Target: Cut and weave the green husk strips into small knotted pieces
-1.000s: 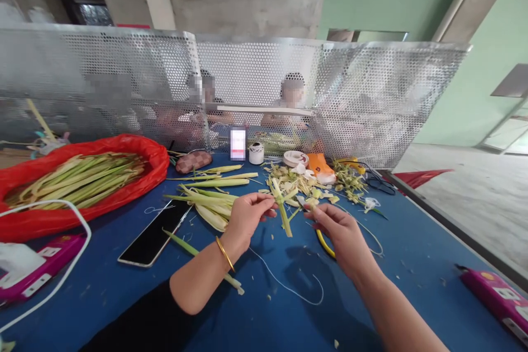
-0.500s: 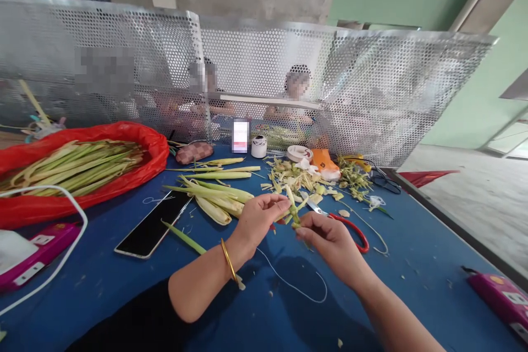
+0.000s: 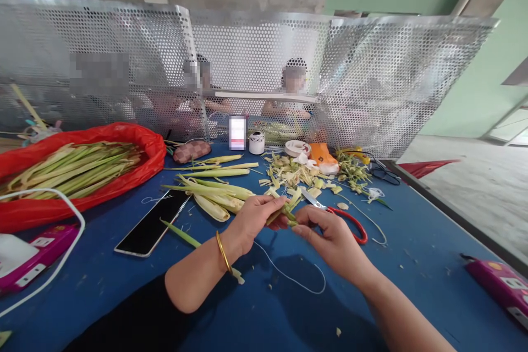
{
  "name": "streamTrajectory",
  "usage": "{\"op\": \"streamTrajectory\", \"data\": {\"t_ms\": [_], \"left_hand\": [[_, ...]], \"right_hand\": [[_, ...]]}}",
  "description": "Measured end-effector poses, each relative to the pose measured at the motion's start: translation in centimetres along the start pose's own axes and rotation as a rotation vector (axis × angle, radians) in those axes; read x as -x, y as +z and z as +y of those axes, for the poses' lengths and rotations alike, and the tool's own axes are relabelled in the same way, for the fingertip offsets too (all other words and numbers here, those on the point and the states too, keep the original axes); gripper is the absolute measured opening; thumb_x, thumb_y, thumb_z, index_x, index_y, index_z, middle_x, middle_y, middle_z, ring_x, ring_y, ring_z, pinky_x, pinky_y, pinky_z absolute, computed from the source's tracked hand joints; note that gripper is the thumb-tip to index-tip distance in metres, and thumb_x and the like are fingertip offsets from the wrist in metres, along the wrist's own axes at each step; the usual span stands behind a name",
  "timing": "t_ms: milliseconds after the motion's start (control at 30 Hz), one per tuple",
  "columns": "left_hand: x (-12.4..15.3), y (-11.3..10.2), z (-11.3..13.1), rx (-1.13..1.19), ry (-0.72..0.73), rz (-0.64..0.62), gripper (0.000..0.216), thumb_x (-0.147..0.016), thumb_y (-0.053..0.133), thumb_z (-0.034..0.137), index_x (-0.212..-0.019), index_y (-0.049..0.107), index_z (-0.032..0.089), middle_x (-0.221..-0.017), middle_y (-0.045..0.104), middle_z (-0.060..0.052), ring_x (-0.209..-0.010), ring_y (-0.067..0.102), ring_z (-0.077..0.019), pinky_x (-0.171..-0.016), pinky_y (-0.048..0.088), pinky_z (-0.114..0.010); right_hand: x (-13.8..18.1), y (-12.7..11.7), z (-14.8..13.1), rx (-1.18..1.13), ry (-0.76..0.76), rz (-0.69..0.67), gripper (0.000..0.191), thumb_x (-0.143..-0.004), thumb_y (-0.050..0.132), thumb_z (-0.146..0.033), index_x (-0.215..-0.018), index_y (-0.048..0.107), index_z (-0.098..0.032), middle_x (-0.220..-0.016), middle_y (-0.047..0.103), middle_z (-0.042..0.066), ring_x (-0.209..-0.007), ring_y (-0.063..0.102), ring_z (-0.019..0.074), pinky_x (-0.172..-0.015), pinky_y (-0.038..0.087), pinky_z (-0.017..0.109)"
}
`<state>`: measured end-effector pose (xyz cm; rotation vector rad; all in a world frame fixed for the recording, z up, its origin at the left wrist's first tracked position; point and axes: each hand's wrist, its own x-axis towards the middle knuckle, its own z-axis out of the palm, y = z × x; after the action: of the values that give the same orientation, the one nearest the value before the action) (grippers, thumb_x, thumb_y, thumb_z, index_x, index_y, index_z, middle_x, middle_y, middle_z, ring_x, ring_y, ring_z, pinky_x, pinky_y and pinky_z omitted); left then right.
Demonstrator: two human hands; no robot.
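Our left hand (image 3: pixel 254 219) and right hand (image 3: pixel 330 235) each pinch one end of a strip (image 3: pixel 284 213), so it hangs above the table (image 3: pixel 412 269); scissors (image 3: pixel 351 219) lie just beside.

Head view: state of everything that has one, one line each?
Left hand, pinched on the leaf strip.
Right hand, pinched on the strip's other end.
Leaf strip, held off the table between both hands.
Scissors, lying on the table beyond the right hand.
Phone, flat, screen dark.
Red bag, open, full of stalks.
Thread, loose on the table.
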<state>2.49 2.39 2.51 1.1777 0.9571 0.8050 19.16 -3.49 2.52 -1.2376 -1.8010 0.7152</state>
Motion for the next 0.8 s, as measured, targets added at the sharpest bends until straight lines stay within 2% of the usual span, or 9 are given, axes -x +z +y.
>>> {"op": "streamTrajectory", "data": {"t_ms": [167,300,367,500,633,700,800], "left_hand": [[0.1,0.1,-0.2,0.042,-0.018,0.0,0.043,-0.074,0.064,0.056,-0.088,0.072,0.016,-0.064,0.064,-0.002,-0.061,0.06,-0.0141,-0.058,0.044,-0.024],[0.2,0.5,-0.4,-0.013,0.143,0.114,0.03,-0.07,0.073,0.044,-0.069,0.07,0.014,-0.058,0.056,0.002,-0.058,0.053,-0.0103,-0.056,0.041,-0.021],[0.2,0.5,-0.4,-0.012,0.178,0.133,0.028,-0.07,0.073,0.041,-0.065,0.068,0.014,-0.058,0.054,0.003,-0.057,0.05,-0.0092,-0.057,0.041,-0.021],[0.2,0.4,-0.3,0.019,0.109,0.1,0.033,-0.072,0.071,0.047,-0.076,0.071,0.015,-0.059,0.059,0.001,-0.059,0.055,-0.0114,-0.057,0.042,-0.023],[0.5,0.6,-0.1,0.172,0.009,0.08,0.045,-0.075,0.065,0.056,-0.094,0.07,0.016,-0.078,0.07,-0.005,-0.07,0.064,-0.0163,-0.062,0.046,-0.026],[0.7,1.0,-0.3,0.24,0.008,0.102,0.044,-0.071,0.072,0.05,-0.099,0.069,0.017,-0.083,0.071,-0.005,-0.073,0.066,-0.0162,-0.066,0.047,-0.026],[0.8,1.7,-0.9,0.342,0.004,0.106,0.045,-0.063,0.081,0.037,-0.102,0.069,0.018,-0.08,0.071,-0.003,-0.073,0.065,-0.0144,-0.072,0.048,-0.027]], "right_hand": [[0.1,0.4,0.3,-0.088,0.109,0.006,0.019,-0.085,0.057,-0.032,-0.07,0.057,-0.019,-0.066,0.055,-0.001,-0.062,0.047,0.0137,-0.058,0.038,0.026],[0.1,0.8,0.5,-0.105,0.123,0.013,0.019,-0.084,0.058,-0.032,-0.07,0.057,-0.019,-0.066,0.055,-0.001,-0.062,0.047,0.0133,-0.059,0.038,0.026],[0.1,1.0,0.5,-0.118,0.125,0.006,0.019,-0.084,0.058,-0.032,-0.07,0.057,-0.019,-0.066,0.056,-0.001,-0.063,0.048,0.0136,-0.06,0.038,0.026],[0.1,1.1,0.4,-0.165,0.151,0.044,0.021,-0.083,0.058,-0.036,-0.071,0.059,-0.018,-0.065,0.058,0.0,-0.062,0.048,0.0137,-0.058,0.039,0.027],[0.1,1.3,0.6,-0.224,0.16,0.157,0.024,-0.082,0.06,-0.039,-0.071,0.061,-0.018,-0.067,0.06,0.001,-0.063,0.052,0.0145,-0.059,0.041,0.027],[0.1,1.5,0.8,-0.24,0.161,0.211,0.025,-0.081,0.06,-0.04,-0.07,0.061,-0.018,-0.067,0.06,0.001,-0.064,0.053,0.0148,-0.06,0.041,0.027],[0.2,2.0,1.0,-0.242,0.167,0.242,0.025,-0.082,0.061,-0.04,-0.07,0.06,-0.018,-0.067,0.06,0.001,-0.064,0.051,0.0147,-0.059,0.04,0.027]]}}
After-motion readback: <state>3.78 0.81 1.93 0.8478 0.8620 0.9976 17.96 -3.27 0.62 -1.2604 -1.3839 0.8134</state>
